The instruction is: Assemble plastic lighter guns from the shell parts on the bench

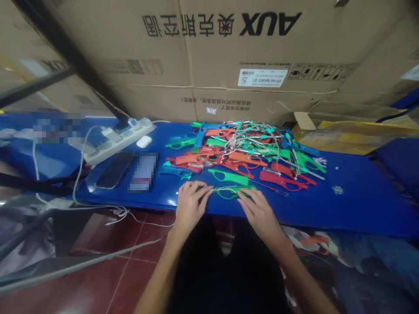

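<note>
Near the front edge of the blue table lies a green lighter casing [225, 195], with thin pale wire and a metal part along it. My left hand [192, 201] pinches its left end, thumb and index finger together. At the other end, my right hand [258, 208] has its fingers closed on the casing; its fingertips hide part of that side. Just behind is another green casing [231, 177]. A screwdriver [276, 190] with a clear handle rests to the right of it. Beyond spreads a heap of red, orange, green and blue lighter parts [242, 158] with metal tubes and wires.
A blue table [327, 213] bears everything, with a large cardboard box [209, 56] behind it. To the left are a white power strip [121, 140], cables, a dark phone [114, 170] and a white earbud case [144, 141]. Small white pieces [337, 190] lie at right.
</note>
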Demonstrator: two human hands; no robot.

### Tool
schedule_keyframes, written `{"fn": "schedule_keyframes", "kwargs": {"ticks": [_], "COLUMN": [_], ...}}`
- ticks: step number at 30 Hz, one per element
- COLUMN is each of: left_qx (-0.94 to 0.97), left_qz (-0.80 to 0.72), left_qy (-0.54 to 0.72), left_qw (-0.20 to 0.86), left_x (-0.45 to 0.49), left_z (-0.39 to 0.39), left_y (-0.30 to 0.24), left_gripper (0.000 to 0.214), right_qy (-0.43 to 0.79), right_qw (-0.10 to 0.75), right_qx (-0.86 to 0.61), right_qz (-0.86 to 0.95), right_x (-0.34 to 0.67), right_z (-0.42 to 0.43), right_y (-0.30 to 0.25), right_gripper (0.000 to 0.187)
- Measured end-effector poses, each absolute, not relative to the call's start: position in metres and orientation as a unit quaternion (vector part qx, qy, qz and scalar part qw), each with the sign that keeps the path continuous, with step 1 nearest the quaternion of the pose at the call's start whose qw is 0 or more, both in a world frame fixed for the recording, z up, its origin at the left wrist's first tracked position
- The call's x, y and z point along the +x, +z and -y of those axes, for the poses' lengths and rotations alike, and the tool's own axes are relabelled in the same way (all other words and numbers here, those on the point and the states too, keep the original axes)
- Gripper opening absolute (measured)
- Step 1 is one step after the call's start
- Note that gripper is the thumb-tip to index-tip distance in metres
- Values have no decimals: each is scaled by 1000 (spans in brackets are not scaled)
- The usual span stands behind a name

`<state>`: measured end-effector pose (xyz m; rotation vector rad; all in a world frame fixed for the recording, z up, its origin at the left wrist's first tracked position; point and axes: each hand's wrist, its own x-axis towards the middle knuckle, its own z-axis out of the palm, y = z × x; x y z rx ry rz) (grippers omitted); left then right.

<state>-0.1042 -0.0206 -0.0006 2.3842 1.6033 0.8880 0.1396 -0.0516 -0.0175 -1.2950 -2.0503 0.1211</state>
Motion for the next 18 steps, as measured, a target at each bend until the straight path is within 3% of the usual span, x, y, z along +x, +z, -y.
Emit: {"fn": "schedule_keyframes", "kwargs": {"ticks": [12,18], "left_qx": [817,778], "left_qz": [-507,-530], "left_qy": [262,330], "left_qw": [82,70], "left_x": [-109,-121], "left_z": [14,-22], "left_y": [18,36], "left_gripper": [38,27], "right_qy": [78,66], "right_qw": [356,351], "right_qx": [-528,-522], "right_qz": [768,774], "right_x": [133,135], "right_z": [53,53], "right_y": [-11,-11], "right_gripper": [27,29]}}
